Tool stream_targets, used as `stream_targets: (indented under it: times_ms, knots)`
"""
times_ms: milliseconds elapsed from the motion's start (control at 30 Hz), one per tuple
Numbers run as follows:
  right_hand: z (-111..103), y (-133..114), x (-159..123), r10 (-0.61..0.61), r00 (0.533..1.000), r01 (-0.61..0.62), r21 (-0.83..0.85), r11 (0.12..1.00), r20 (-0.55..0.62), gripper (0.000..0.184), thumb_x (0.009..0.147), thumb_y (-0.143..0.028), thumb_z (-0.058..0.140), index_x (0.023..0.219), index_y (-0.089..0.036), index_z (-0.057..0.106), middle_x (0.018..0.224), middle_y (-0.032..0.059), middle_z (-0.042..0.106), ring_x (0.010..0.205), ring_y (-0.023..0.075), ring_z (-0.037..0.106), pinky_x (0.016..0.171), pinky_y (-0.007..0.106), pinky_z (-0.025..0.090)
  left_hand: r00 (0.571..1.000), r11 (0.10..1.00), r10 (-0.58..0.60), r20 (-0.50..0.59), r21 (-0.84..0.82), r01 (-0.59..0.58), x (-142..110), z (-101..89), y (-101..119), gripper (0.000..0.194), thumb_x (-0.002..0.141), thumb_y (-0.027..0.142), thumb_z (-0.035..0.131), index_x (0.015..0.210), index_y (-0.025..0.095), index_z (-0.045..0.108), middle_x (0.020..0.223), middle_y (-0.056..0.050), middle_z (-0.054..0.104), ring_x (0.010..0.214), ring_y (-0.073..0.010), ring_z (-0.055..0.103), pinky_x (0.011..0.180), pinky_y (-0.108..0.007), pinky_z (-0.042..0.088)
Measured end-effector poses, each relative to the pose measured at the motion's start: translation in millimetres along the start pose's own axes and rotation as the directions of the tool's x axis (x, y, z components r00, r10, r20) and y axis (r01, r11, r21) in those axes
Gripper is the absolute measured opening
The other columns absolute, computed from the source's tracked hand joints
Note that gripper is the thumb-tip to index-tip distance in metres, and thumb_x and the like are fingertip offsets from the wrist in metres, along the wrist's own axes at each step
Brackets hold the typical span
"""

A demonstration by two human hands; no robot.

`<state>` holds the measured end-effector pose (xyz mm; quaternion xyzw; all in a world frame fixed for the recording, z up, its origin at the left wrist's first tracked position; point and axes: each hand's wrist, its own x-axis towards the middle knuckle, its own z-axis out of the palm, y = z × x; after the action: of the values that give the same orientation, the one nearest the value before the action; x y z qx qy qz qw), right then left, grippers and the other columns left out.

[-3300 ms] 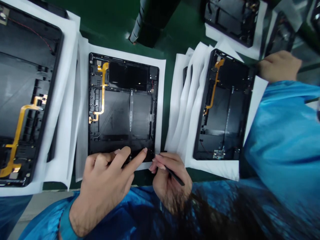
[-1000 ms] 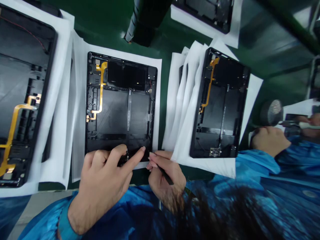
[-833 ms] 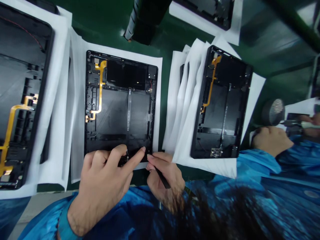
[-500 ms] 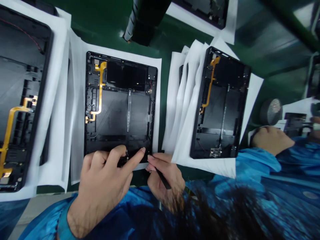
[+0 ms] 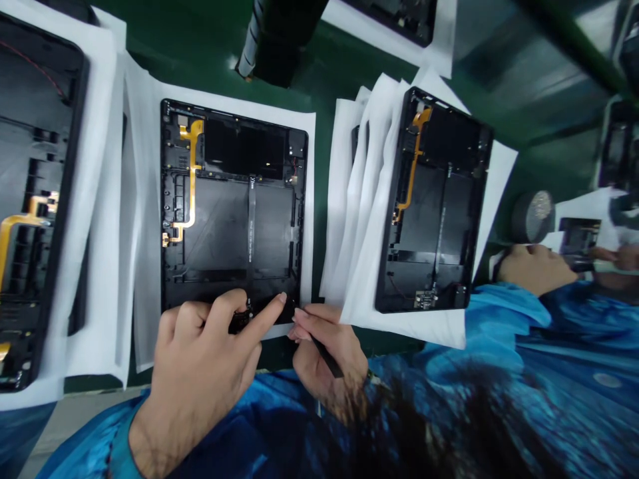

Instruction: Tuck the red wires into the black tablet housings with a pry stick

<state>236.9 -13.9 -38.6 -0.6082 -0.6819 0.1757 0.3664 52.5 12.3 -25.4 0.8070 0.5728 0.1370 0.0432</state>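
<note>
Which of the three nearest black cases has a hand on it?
The middle case: the left hand rests on its near edge. The left case and right case have none.

Electronics assembly workshop, opened tablet housings (image 5: 230, 219), green worktop (image 5: 200, 40), blue-sleeved co-worker (image 5: 514, 319)

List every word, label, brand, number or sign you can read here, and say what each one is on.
No text can be read for certain.
White print on the flat cable in the middle shell: too small to read.
White print on the ribbon in the right-hand shell: too small and blurred.
Pale oval mark on the blue clothing at the right: no lettering can be made out.
</note>
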Motion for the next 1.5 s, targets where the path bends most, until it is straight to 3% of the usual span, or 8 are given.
stream_targets:
  times_ms: [133,300,500,733,900,1100,1233,1500]
  knots:
    - [0.3,-7.0,2.7,-0.02,1.0,0.018,-0.093,0.995,-0.013,0.037,0.087,-0.012,0.068,0.12,-0.027,0.07,0.1,0.0034,0.08,0.076,0.0195,0.08,0.075,0.029,0.072,1.0,0.988,0.02,0.011,0.151,-0.022,-7.7,4.1,-1.4,0.049,0.114,0.036,0.016,0.145,0.042,0.053,0.143,0.009,0.049,0.115,-0.0208,0.057,0.067,-0.038,0.039]
    - [-2.5,-11.6,6.5,-0.014,1.0,0.015,-0.089,0.996,0.014,0.037,0.089,-0.01,0.065,0.12,-0.028,0.068,0.098,0.0025,0.08,0.075,0.0185,0.079,0.074,0.029,0.072,0.985,0.934,0.051,0.166,0.341,-0.106,-19.2,9.3,-4.2,0.048,0.115,0.045,0.016,0.15,0.041,0.048,0.155,0.006,0.036,0.112,-0.0218,0.061,0.071,-0.041,0.043]
    - [-3.7,-10.0,10.7,-0.07,0.995,0.079,-0.145,0.986,0.069,0.044,0.087,-0.005,0.063,0.126,-0.025,0.065,0.097,0.0045,0.079,0.077,0.019,0.079,0.072,0.03,0.072,0.994,0.956,0.04,0.1,0.286,-0.068,-14.8,7.4,-1.5,0.044,0.115,0.043,0.021,0.147,0.043,0.051,0.151,0.007,0.042,0.107,-0.0191,0.062,0.07,-0.04,0.042]
    - [-1.5,-13.6,8.9,-0.097,0.993,0.106,-0.167,0.98,0.063,0.039,0.086,-0.004,0.063,0.121,-0.022,0.067,0.096,0.0075,0.078,0.081,0.0211,0.078,0.07,0.032,0.072,1.0,1.0,0.008,0.016,0.02,-0.008,-2.1,-0.3,-0.8,0.041,0.116,0.038,0.024,0.146,0.046,0.05,0.146,0.008,0.046,0.109,-0.0166,0.056,0.063,-0.037,0.038]
    - [0.8,-10.8,3.9,-0.078,0.996,0.083,-0.152,0.985,0.038,0.038,0.085,-0.003,0.066,0.118,-0.022,0.07,0.098,0.0062,0.078,0.084,0.0203,0.078,0.078,0.031,0.071,1.0,1.0,-0.001,0.022,0.001,0.001,-1.4,0.5,-1.4,0.047,0.114,0.036,0.02,0.142,0.042,0.057,0.131,0.007,0.057,0.114,-0.0212,0.058,0.063,-0.036,0.041]
    - [1.3,-0.9,2.4,-0.043,0.999,0.042,-0.064,0.997,-0.013,0.032,0.092,-0.012,0.062,0.121,-0.025,0.069,0.1,0.0038,0.076,0.08,0.0167,0.078,0.076,0.026,0.071,0.996,0.982,0.015,-0.085,-0.185,-0.03,-5.7,4.7,-5.4,0.044,0.112,0.026,0.028,0.142,0.037,0.059,0.131,0.005,0.058,0.139,-0.0312,0.047,0.081,-0.051,0.056]
    - [1.5,-2.8,1.5,-0.053,0.999,0.054,-0.101,0.993,0.012,0.029,0.092,-0.015,0.065,0.119,-0.024,0.071,0.104,0.0038,0.078,0.088,0.0178,0.078,0.085,0.026,0.07,0.994,0.969,0.018,-0.107,-0.243,-0.044,-6.7,5.0,-5.9,0.041,0.112,0.023,0.034,0.141,0.033,0.06,0.142,0.004,0.052,0.152,-0.0333,0.028,0.102,-0.06,0.055]
    - [0.5,-4.7,6.0,-0.012,1.0,0.012,-0.018,1.0,0.022,0.031,0.09,-0.011,0.065,0.116,-0.026,0.071,0.097,0.0029,0.077,0.08,0.0189,0.078,0.081,0.031,0.072,0.995,0.974,-0.02,-0.1,-0.225,-0.003,-4.0,4.1,-3.3,0.044,0.113,0.025,0.028,0.136,0.033,0.065,0.135,0.005,0.056,0.149,-0.0321,0.035,0.097,-0.058,0.058]
